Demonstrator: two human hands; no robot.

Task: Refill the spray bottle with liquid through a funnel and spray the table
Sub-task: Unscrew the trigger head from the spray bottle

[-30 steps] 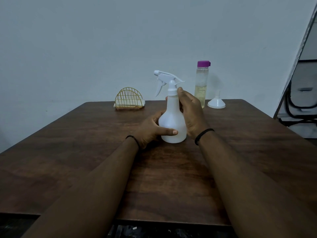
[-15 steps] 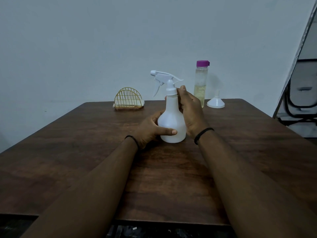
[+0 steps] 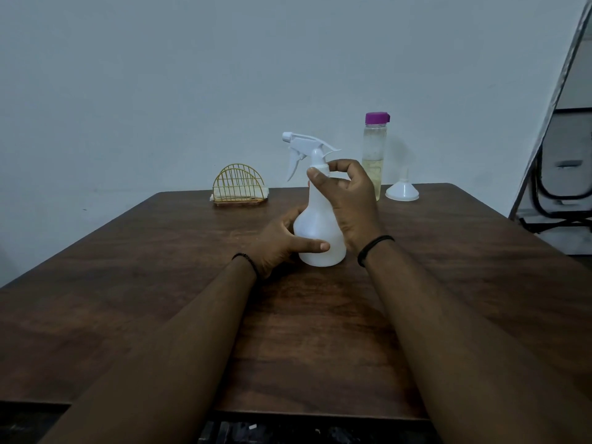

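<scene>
A white spray bottle (image 3: 315, 225) with a trigger head stands upright in the middle of the brown wooden table (image 3: 320, 331). My left hand (image 3: 282, 243) grips its round base from the left, thumb across the front. My right hand (image 3: 350, 200) pinches the collar at the bottle's neck with thumb and fingers, just under the trigger head. Behind it stands a clear bottle (image 3: 374, 161) with a purple cap, about half full of pale yellowish liquid. A white funnel (image 3: 402, 189) sits mouth down to the right of that bottle.
A gold wire napkin holder (image 3: 239, 186) stands at the table's far edge, left of the spray bottle. A pale wall rises behind the table. A dark metal frame (image 3: 554, 174) stands off the table's right side.
My right hand has shifted from lying flat along the bottle's right side to pinching the neck collar. The left hand and the bottle have stayed in place.
</scene>
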